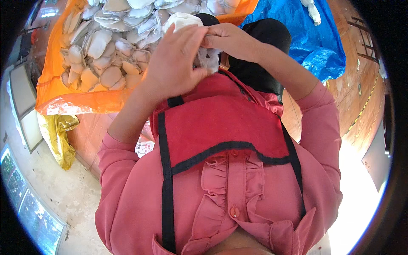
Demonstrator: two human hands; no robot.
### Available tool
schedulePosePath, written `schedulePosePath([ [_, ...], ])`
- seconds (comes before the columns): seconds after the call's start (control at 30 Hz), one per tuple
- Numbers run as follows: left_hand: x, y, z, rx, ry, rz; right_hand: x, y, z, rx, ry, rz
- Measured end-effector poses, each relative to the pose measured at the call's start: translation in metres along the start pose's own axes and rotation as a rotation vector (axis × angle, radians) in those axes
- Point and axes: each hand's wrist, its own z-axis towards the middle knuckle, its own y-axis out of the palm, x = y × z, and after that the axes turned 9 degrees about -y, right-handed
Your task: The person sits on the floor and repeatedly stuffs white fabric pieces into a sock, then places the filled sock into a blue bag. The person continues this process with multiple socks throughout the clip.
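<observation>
The left hand [176,63] is spread, likely to steady a frayed white piece [209,59] the right hand [231,41] pinches; a pale pile [106,46] lies close by

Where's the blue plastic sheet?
Head view, upper right: the blue plastic sheet lies on the floor beyond the right knee, right of the orange sheet.

No readable text or signs. Printed marks on partly hidden white item [144,148], too small to read.

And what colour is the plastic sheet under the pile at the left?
The plastic sheet is orange; the head view shows it.
</observation>
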Motion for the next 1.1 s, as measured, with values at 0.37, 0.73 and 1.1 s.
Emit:
schedulePosePath([
  [0.37,-0.043,0.058,-0.03,-0.044,0.085,0.076,0.031,0.041,-0.028,0.149,0.138,0.476],
  [0.73,-0.063,0.073,-0.011,-0.082,0.114,-0.085,0.054,0.03,-0.058,0.187,0.104,0.21],
  [1.1,-0.037,0.076,-0.005,0.032,-0.057,0.263,0.062,0.045,-0.047,0.881,0.17,0.25],
])
